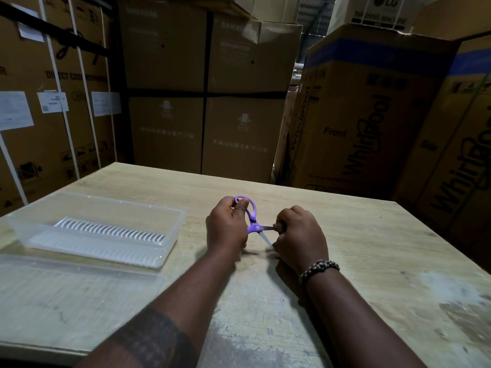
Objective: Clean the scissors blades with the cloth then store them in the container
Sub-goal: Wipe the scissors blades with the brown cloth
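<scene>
Plainly, the scissors look light, stiff and sharp: the left hand grips the purple handles, the safe hold, while the right hand curls round one spread blade, cloth unseen. The container lies open at nine o'clock of them on the table
</scene>
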A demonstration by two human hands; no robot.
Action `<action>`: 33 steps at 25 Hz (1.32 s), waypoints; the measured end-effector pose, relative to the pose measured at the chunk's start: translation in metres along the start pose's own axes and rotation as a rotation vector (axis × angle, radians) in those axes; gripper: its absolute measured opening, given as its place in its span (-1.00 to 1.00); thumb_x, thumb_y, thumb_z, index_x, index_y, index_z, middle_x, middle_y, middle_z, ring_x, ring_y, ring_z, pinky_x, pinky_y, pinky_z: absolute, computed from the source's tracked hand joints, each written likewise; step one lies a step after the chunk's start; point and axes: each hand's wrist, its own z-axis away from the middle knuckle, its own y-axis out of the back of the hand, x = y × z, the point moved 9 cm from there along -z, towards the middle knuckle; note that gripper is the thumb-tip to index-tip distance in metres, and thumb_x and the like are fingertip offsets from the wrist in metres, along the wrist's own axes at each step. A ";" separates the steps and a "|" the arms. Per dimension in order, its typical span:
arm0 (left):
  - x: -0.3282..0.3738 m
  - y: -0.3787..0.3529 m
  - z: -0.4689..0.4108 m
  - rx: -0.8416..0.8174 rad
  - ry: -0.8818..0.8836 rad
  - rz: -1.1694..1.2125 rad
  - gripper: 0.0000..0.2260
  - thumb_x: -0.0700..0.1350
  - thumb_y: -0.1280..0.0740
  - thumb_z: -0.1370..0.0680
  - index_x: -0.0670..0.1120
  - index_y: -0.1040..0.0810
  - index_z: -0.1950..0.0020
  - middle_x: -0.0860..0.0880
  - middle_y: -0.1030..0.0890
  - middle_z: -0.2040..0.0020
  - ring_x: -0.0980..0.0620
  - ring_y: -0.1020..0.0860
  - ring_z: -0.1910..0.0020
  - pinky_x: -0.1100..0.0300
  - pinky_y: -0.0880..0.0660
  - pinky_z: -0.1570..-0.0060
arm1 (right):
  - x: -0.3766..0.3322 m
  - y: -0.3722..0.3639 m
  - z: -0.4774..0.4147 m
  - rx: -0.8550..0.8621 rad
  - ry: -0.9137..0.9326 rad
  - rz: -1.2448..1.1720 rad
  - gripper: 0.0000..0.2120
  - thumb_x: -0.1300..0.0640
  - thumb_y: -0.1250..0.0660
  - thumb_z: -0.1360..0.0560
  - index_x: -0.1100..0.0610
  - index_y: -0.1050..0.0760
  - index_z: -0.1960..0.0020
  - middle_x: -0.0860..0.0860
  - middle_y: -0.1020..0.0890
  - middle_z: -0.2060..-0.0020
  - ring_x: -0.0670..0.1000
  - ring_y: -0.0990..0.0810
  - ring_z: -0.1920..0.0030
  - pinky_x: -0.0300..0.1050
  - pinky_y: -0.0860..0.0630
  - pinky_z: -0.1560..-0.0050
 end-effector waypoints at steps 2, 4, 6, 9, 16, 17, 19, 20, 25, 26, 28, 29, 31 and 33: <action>-0.002 0.004 -0.001 0.021 0.012 0.012 -0.73 0.09 -0.32 -0.69 0.05 -0.49 0.19 -0.22 -0.64 0.23 -0.17 -0.53 0.45 -0.10 -0.55 0.50 | 0.018 0.007 0.000 0.026 -0.101 -0.021 -0.82 0.30 -0.29 -0.48 0.05 -0.52 0.20 -0.06 -0.52 0.21 0.05 -0.51 0.10 -0.03 -0.49 0.18; -0.003 0.005 -0.003 0.029 0.019 0.015 -0.73 0.10 -0.32 -0.69 0.05 -0.49 0.18 -0.21 -0.64 0.24 -0.16 -0.53 0.44 -0.11 -0.55 0.49 | 0.024 0.018 0.001 0.115 -0.086 -0.112 -0.81 0.32 -0.32 -0.49 0.05 -0.54 0.19 -0.07 -0.55 0.23 0.02 -0.55 0.15 -0.03 -0.52 0.18; -0.004 0.004 -0.002 0.033 0.017 0.004 -0.73 0.12 -0.32 -0.68 0.05 -0.50 0.18 -0.18 -0.64 0.27 -0.22 -0.58 0.42 -0.16 -0.60 0.44 | 0.011 0.021 0.003 0.157 0.042 -0.230 -0.83 0.33 -0.42 -0.47 0.07 -0.59 0.15 -0.08 -0.58 0.23 -0.03 -0.56 0.18 -0.04 -0.54 0.18; -0.004 0.001 -0.002 0.022 0.008 -0.011 -0.72 0.13 -0.31 -0.68 0.02 -0.50 0.16 -0.12 -0.63 0.29 -0.31 -0.63 0.35 -0.18 -0.61 0.37 | -0.016 0.004 0.006 0.077 0.190 -0.306 -0.89 0.27 -0.51 -0.46 0.09 -0.68 0.07 -0.07 -0.60 0.19 -0.01 -0.58 0.15 -0.06 -0.54 0.16; 0.000 -0.002 0.000 0.008 -0.001 0.013 -0.73 0.09 -0.34 -0.67 -0.05 -0.53 0.12 -0.19 -0.62 0.26 -0.34 -0.63 0.28 -0.23 -0.59 0.44 | -0.004 -0.005 0.000 0.038 0.137 -0.161 -0.84 0.31 -0.43 -0.48 0.08 -0.67 0.18 -0.10 -0.54 0.20 0.01 -0.48 0.08 -0.08 -0.44 0.16; 0.000 -0.001 0.000 0.013 0.001 0.018 -0.73 0.09 -0.34 -0.67 -0.05 -0.53 0.12 -0.20 -0.63 0.25 -0.34 -0.63 0.27 -0.23 -0.59 0.45 | 0.003 -0.004 -0.002 0.037 0.092 -0.153 -0.82 0.33 -0.40 -0.48 0.08 -0.66 0.19 -0.10 -0.54 0.21 0.02 -0.50 0.08 -0.07 -0.45 0.15; -0.002 0.004 -0.001 0.035 0.005 0.010 -0.72 0.11 -0.33 -0.67 -0.01 -0.50 0.16 -0.18 -0.63 0.26 -0.33 -0.63 0.28 -0.22 -0.60 0.43 | 0.019 0.000 -0.003 0.042 -0.010 -0.141 -0.80 0.33 -0.39 -0.49 0.07 -0.66 0.20 -0.10 -0.55 0.22 0.02 -0.54 0.10 -0.11 -0.46 0.19; -0.004 0.006 -0.003 0.050 0.011 0.009 -0.71 0.12 -0.33 -0.67 0.01 -0.49 0.17 -0.16 -0.63 0.27 -0.33 -0.63 0.29 -0.21 -0.62 0.41 | 0.026 0.004 -0.002 0.063 -0.058 -0.144 -0.81 0.31 -0.40 -0.50 0.06 -0.66 0.18 -0.10 -0.56 0.23 -0.01 -0.55 0.13 -0.17 -0.44 0.22; -0.009 0.010 -0.005 0.092 0.032 -0.004 -0.69 0.17 -0.29 -0.68 0.02 -0.48 0.16 -0.09 -0.63 0.29 -0.31 -0.63 0.31 -0.21 -0.64 0.30 | 0.005 0.032 0.006 0.243 0.108 -0.301 -0.86 0.28 -0.54 -0.43 0.11 -0.62 0.16 -0.07 -0.62 0.30 -0.08 -0.58 0.25 -0.21 -0.47 0.25; -0.009 0.010 -0.005 0.095 0.031 -0.007 -0.69 0.18 -0.28 -0.67 0.03 -0.48 0.16 -0.08 -0.63 0.28 -0.30 -0.63 0.31 -0.21 -0.64 0.28 | -0.007 0.031 0.008 0.242 0.186 -0.320 -0.85 0.30 -0.55 -0.41 0.12 -0.61 0.19 -0.06 -0.61 0.29 -0.08 -0.57 0.25 -0.20 -0.48 0.23; -0.010 0.009 -0.006 0.099 0.033 -0.002 -0.71 0.18 -0.28 -0.68 0.03 -0.50 0.14 -0.07 -0.64 0.27 -0.28 -0.64 0.31 -0.21 -0.65 0.27 | -0.028 0.021 0.011 0.205 0.279 -0.342 -0.86 0.33 -0.55 -0.40 0.15 -0.63 0.19 -0.03 -0.60 0.24 -0.05 -0.58 0.24 -0.17 -0.50 0.22; -0.011 0.009 -0.006 0.098 0.038 0.002 -0.72 0.18 -0.27 -0.68 0.04 -0.51 0.11 -0.08 -0.65 0.25 -0.27 -0.64 0.31 -0.19 -0.65 0.28 | -0.035 0.013 0.012 0.174 0.305 -0.331 -0.88 0.32 -0.54 -0.42 0.16 -0.63 0.18 -0.02 -0.59 0.22 -0.03 -0.58 0.24 -0.13 -0.52 0.24; -0.011 0.009 -0.007 0.097 0.060 0.018 -0.75 0.15 -0.28 -0.69 0.02 -0.54 0.06 -0.11 -0.66 0.21 -0.22 -0.64 0.39 -0.07 -0.65 0.39 | -0.043 0.000 0.015 0.128 0.337 -0.234 -0.91 0.29 -0.47 -0.45 0.13 -0.63 0.17 -0.02 -0.57 0.21 0.01 -0.57 0.25 -0.02 -0.53 0.30; -0.015 0.009 -0.007 0.097 0.108 0.045 -0.75 0.11 -0.29 -0.70 -0.04 -0.56 0.01 -0.14 -0.67 0.18 -0.14 -0.58 0.53 0.13 -0.53 0.58 | -0.046 -0.006 0.017 0.113 0.329 -0.107 -0.91 0.24 -0.40 -0.45 0.09 -0.61 0.21 -0.03 -0.56 0.24 0.05 -0.53 0.26 -0.02 -0.49 0.37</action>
